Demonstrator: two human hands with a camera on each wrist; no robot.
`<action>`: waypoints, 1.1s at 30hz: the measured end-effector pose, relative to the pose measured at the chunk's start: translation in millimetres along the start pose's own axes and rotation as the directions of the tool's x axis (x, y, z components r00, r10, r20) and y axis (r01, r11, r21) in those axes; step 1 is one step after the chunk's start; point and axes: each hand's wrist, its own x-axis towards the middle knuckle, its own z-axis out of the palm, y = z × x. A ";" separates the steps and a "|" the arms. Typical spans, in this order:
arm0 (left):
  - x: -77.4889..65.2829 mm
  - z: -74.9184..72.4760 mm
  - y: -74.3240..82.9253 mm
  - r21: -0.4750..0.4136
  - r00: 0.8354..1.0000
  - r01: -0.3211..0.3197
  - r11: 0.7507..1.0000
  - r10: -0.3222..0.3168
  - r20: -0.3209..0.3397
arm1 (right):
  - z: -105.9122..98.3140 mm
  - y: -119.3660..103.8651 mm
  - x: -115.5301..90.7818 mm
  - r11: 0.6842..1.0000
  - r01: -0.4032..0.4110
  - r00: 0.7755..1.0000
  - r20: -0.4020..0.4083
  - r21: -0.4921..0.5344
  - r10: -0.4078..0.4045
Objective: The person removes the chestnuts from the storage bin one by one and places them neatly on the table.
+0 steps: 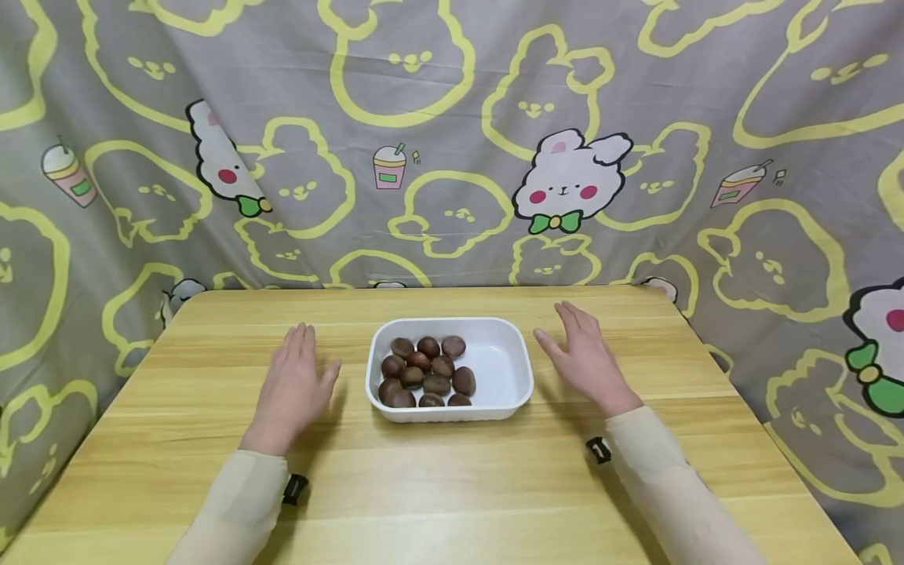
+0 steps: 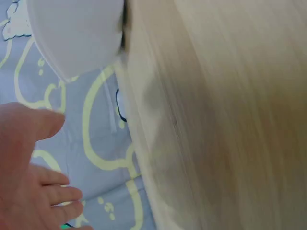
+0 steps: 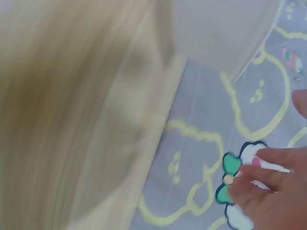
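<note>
A white rectangular tray (image 1: pixel 500 369) stands on the wooden table, with several brown chestnuts (image 1: pixel 435 384) gathered in its left and middle part; its right end shows bare bottom. To the left of the tray is my left hand (image 1: pixel 293 388), apart from it, fingers straight and thumb spread toward the tray. My right hand (image 1: pixel 585 357) is held off the tray's right side, its fingers extended and thumb apart. Both hands hold nothing. In the left wrist view the tray's outer wall (image 2: pixel 79 33) appears at the top; the right wrist view shows the opposite wall (image 3: pixel 220 33).
The light wooden table (image 1: pixel 452 486) extends around the tray on all sides. Behind it hangs a grey curtain (image 1: pixel 452 149) with yellow outlines and cartoon bears. A small black wrist device (image 1: pixel 295 490) sits under the left sleeve, another device (image 1: pixel 599 450) under the right.
</note>
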 end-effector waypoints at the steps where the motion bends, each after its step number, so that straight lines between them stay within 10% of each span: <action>1: 1.0 -0.3 0.5 -0.050 1.000 0.016 0.999 -0.016 -0.009 | 0.0 -4.5 0.5 0.999 0.020 0.999 -0.032 0.050 -0.018; 7: 6.7 2.7 9.6 -0.411 0.994 0.075 0.909 -0.103 -0.047 | 2.8 -34.7 3.7 0.937 0.136 0.989 -0.094 0.321 -0.111; 16: 13.0 19.1 26.0 -0.720 0.992 0.122 0.684 -0.110 0.064 | 32.9 -67.4 9.4 0.902 0.106 0.964 0.179 0.418 -0.196; 23: 15.4 29.4 36.2 -0.774 0.984 0.165 0.611 -0.152 0.090 | 56.7 -78.9 15.5 0.938 0.129 0.924 0.304 0.321 -0.231; 33: 17.6 39.4 38.6 -0.789 0.978 0.190 0.584 -0.179 0.103 | 67.6 -81.4 20.3 0.977 0.095 0.901 0.402 0.193 -0.167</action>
